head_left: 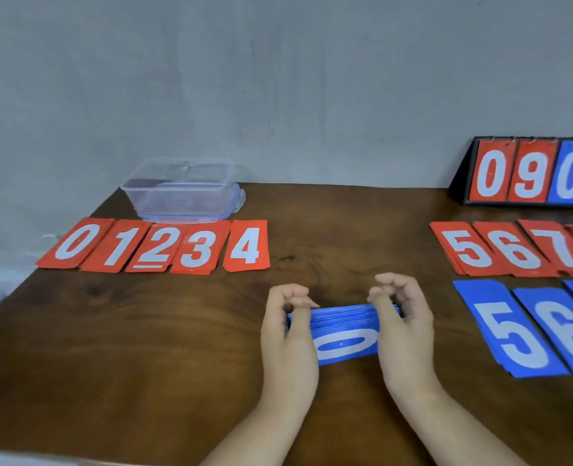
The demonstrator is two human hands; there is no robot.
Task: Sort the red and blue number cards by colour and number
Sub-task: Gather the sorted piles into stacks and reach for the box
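Both hands hold a stack of blue number cards (344, 334) in the middle of the table, a white 0 on the face toward me. My left hand (287, 334) grips the stack's left end and my right hand (402, 327) grips its right end. Red cards 0 (77, 245), 1 (119, 248), 2 (157, 250), 3 (197, 252) and 4 (246, 245) lie in a row at the left. Red piles 5 (465, 248), 6 (517, 253) and 7 (554, 247) lie at the right, with blue 5 (510, 331) and blue 6 (567, 334) in front of them.
A clear plastic box (181, 190) stands upside down on its lid behind the left red row. A black flip scoreboard (527, 173) showing red 0, red 9 and blue 0 stands at the back right. The dark wooden table (144, 348) ends at the left and near edges.
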